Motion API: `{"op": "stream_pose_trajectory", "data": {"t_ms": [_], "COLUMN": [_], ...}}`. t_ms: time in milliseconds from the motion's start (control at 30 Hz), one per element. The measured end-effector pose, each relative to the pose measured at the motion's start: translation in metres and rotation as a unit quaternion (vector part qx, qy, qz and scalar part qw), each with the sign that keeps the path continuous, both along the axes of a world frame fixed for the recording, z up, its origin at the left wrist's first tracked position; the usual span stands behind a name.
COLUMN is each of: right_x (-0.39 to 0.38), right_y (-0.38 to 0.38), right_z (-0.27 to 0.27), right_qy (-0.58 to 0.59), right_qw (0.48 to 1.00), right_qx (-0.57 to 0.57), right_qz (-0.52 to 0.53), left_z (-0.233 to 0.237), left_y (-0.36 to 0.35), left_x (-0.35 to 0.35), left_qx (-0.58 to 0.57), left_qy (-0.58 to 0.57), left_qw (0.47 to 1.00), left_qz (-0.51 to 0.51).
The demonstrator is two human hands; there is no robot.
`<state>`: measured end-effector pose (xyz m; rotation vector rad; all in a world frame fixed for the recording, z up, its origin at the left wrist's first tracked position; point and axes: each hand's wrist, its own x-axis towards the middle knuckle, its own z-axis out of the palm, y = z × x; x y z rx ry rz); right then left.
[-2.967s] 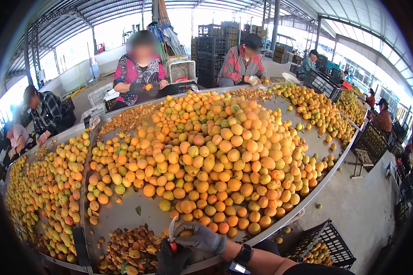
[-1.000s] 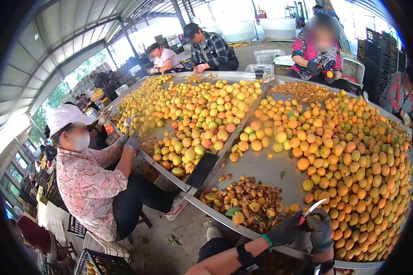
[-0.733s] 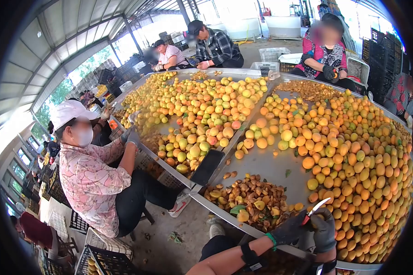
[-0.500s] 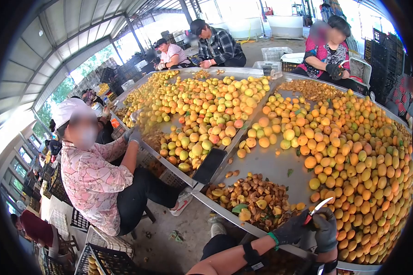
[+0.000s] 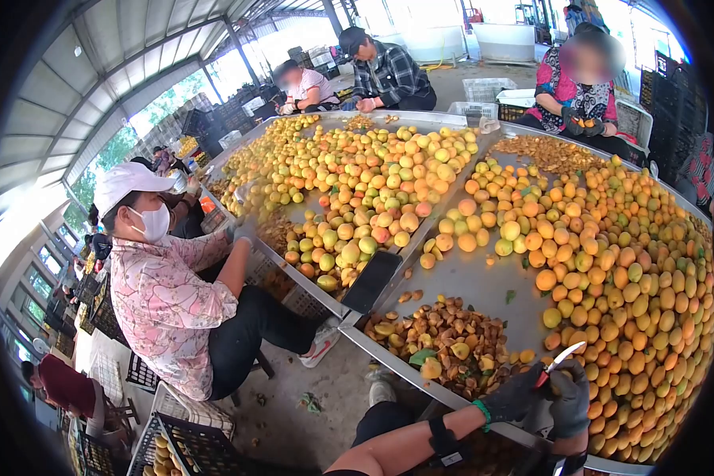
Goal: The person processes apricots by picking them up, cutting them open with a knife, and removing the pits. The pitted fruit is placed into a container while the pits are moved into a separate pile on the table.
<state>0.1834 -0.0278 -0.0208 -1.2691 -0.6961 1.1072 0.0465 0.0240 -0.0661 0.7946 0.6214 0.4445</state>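
My left hand (image 5: 517, 397), in a dark glove with a green band at the wrist, is closed on a small knife (image 5: 565, 355). A bit of red handle shows at its fingers, and the curved blade points up and right. Close beside it, my right hand (image 5: 569, 401), also gloved, has its fingers curled; whatever it may hold is hidden. Both hands are over the near edge of the metal table (image 5: 472, 287). Whole apricots (image 5: 627, 317) are heaped just beyond and to the right. Left of my hands lies a pile of split apricot pieces (image 5: 452, 341).
A phone (image 5: 371, 282) lies on the table divider. More apricots (image 5: 357, 182) fill the left section. A person in a pink floral shirt (image 5: 166, 293) sits at the left; other people sit along the far side. Black crates (image 5: 186, 444) stand on the floor at lower left.
The view has shifted slightly. My hands and the knife keep nearly the same pose. The person at far right now holds opened orange fruit; the person at left has turned sideways.
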Motion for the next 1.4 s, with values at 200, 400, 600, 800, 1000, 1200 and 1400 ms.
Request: {"op": "stream_pose_trajectory", "data": {"t_ms": [200, 400, 600, 800, 1000, 1200, 1400], "right_x": [0.001, 0.001, -0.001, -0.006, -0.002, -0.005, -0.003], "right_y": [0.000, -0.001, 0.000, 0.001, 0.000, 0.002, 0.000], "right_z": [0.000, 0.004, 0.005, 0.010, 0.004, 0.002, 0.014], "right_qy": [-0.008, -0.002, -0.017, -0.022, 0.003, -0.013, -0.055], "right_qw": [1.000, 1.000, 1.000, 0.999, 1.000, 0.999, 0.998], "right_qx": [0.015, 0.004, 0.020, 0.033, 0.017, 0.034, 0.026], "right_qz": [0.003, 0.009, 0.003, -0.004, 0.006, -0.005, -0.007], "left_z": [-0.012, 0.014, 0.019, -0.016, -0.016, -0.025, 0.017], "left_y": [-0.001, 0.000, -0.001, -0.002, -0.001, -0.001, 0.002], "left_x": [0.005, 0.000, -0.002, 0.004, 0.009, 0.009, 0.001], "left_qx": [0.136, 0.054, 0.067, 0.171, 0.328, 0.425, 0.385], "left_qy": [-0.023, 0.015, 0.047, 0.048, 0.075, 0.060, 0.119], "left_qw": [0.990, 0.998, 0.997, 0.984, 0.942, 0.902, 0.915], "left_qz": [-0.007, -0.019, -0.015, -0.015, 0.018, 0.042, -0.012]}}
